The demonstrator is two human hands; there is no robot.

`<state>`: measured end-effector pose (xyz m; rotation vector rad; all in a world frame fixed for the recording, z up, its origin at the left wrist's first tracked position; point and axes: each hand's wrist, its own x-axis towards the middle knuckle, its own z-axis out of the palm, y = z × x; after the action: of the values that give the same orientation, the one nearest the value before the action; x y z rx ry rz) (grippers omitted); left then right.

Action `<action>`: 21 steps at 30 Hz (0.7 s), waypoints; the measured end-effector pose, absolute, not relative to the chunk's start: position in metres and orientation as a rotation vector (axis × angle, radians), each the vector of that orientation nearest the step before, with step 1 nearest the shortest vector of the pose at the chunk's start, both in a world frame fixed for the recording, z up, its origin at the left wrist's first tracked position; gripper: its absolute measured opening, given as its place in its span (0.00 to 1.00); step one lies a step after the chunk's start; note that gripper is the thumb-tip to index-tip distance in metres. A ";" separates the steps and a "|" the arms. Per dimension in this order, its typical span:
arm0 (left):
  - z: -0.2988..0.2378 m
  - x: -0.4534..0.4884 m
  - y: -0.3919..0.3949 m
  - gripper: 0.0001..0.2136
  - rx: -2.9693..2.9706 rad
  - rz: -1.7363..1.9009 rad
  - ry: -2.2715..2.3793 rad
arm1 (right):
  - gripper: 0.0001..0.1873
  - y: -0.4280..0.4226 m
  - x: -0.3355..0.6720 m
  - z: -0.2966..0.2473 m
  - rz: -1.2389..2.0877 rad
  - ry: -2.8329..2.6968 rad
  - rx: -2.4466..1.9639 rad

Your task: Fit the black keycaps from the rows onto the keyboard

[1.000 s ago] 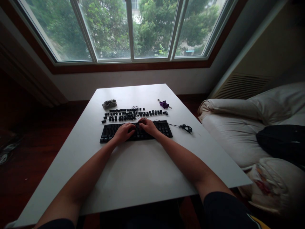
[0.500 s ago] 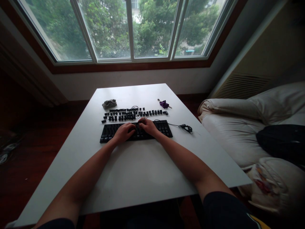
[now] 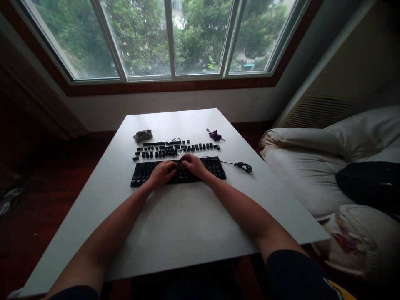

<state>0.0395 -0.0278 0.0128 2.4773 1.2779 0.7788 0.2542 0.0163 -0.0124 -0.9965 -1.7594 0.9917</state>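
A black keyboard (image 3: 143, 171) lies across the white table, partly covered by both hands. My left hand (image 3: 162, 172) rests on its middle, fingers laid over the keys and thumb apart, holding nothing visible. Just right of it, my right hand (image 3: 194, 165) is closed at the upper middle of the keyboard, thumb and fingers pinched together. Something thin and dark shows at those fingertips, too small to name. Behind the keyboard, many loose black keycaps (image 3: 200, 146) stand in uneven rows, with a thin loop of wire (image 3: 176, 140) among them.
The white table (image 3: 175, 225) stands below a window. A grey crumpled cloth (image 3: 143, 135) lies at the back left, a purple cloth with a stick-like tool (image 3: 215, 135) at the back right. A coiled cable (image 3: 243, 167) sits right of the keyboard. A pale sofa (image 3: 293, 175) flanks the table.
Both hands stay in nearly the same place on the keyboard. The right fingers have shifted only very slightly; the keycaps look unchanged.
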 end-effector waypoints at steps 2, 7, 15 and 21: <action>0.013 0.040 -0.028 0.10 2.478 0.778 1.281 | 0.10 0.017 0.254 -0.013 0.975 -1.767 -0.999; 0.013 0.040 -0.028 0.10 2.487 0.768 1.287 | 0.10 0.018 0.255 -0.015 0.942 -1.787 -1.006; 0.011 0.039 -0.027 0.10 2.502 0.777 1.272 | 0.10 0.017 0.255 -0.014 0.942 -1.788 -1.010; 0.012 0.040 -0.027 0.10 2.506 0.778 1.279 | 0.10 0.015 0.255 -0.010 0.926 -1.803 -1.023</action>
<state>0.0395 -0.0272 0.0116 2.5065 1.2793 0.7777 0.2546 0.0148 -0.0103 -1.0231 -1.8026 0.9262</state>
